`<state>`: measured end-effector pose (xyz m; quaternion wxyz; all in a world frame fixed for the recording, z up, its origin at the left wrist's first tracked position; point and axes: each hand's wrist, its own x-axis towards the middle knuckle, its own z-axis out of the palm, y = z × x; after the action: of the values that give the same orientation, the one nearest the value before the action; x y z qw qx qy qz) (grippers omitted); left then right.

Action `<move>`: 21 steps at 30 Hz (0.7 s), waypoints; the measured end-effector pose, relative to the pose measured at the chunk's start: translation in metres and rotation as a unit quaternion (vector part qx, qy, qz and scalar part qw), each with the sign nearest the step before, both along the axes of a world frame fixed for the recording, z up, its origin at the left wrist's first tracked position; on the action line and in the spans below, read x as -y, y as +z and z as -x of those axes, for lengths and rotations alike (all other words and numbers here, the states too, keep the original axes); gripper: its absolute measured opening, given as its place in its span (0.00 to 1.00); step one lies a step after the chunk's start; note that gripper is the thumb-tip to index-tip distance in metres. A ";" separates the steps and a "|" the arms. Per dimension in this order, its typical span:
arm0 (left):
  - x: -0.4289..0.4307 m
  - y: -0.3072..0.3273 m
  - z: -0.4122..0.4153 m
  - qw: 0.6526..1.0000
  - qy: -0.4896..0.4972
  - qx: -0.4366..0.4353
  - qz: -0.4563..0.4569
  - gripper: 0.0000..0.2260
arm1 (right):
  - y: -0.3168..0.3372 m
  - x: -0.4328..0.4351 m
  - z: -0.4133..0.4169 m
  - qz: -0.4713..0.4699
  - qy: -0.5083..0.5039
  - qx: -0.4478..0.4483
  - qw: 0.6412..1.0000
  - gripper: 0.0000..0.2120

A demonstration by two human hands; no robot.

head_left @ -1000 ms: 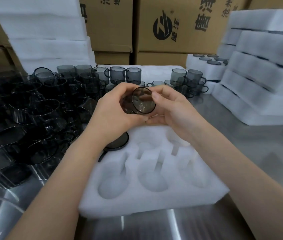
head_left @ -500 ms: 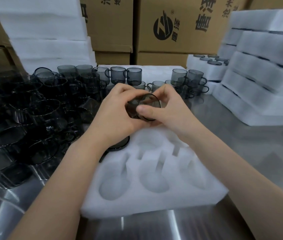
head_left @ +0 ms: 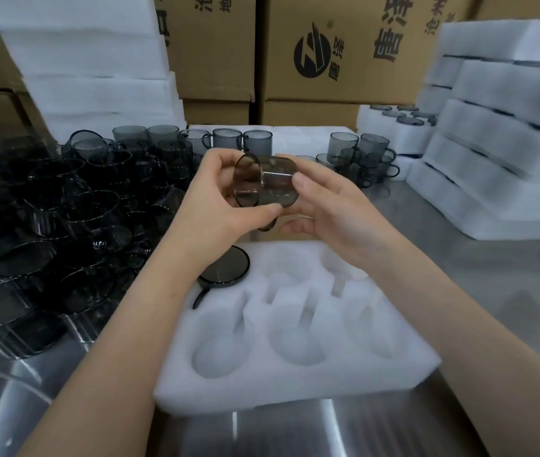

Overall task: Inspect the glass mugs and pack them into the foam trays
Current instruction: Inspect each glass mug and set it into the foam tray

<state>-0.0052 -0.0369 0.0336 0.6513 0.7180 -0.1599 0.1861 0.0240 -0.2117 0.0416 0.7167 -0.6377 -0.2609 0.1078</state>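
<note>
Your left hand [head_left: 216, 209] and right hand [head_left: 338, 209] grip one mug [head_left: 273, 184] for inspection; the tray [head_left: 295, 387] holds apparently one seated mug [head_left: 225, 267], with the other visible pockets unfilled.

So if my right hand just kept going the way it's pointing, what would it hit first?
The glass mug it grips: the right hand points left, thumb on the mug's side. Just beyond sits the left hand, holding the rim end, though depth is hard to judge.
</note>
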 end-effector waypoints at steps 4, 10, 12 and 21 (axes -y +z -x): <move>0.001 0.000 0.000 0.997 -0.021 0.006 -0.072 0.27 | -0.002 0.000 -0.001 -0.001 -0.015 0.019 1.000 0.15; 0.000 0.002 0.002 0.986 -0.027 0.030 -0.160 0.31 | -0.001 -0.004 0.004 0.022 -0.072 0.060 0.995 0.10; 0.001 0.001 0.003 0.984 -0.028 0.035 -0.175 0.31 | -0.001 -0.007 0.006 0.039 -0.111 0.087 0.989 0.08; 0.000 -0.001 0.000 0.993 -0.055 0.004 -0.108 0.30 | 0.000 -0.006 0.003 -0.033 -0.111 -0.007 0.993 0.06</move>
<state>-0.0054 -0.0371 0.0323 0.5784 0.7735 -0.2213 0.1347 0.0214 -0.2062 0.0421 0.7466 -0.6381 -0.1867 0.0229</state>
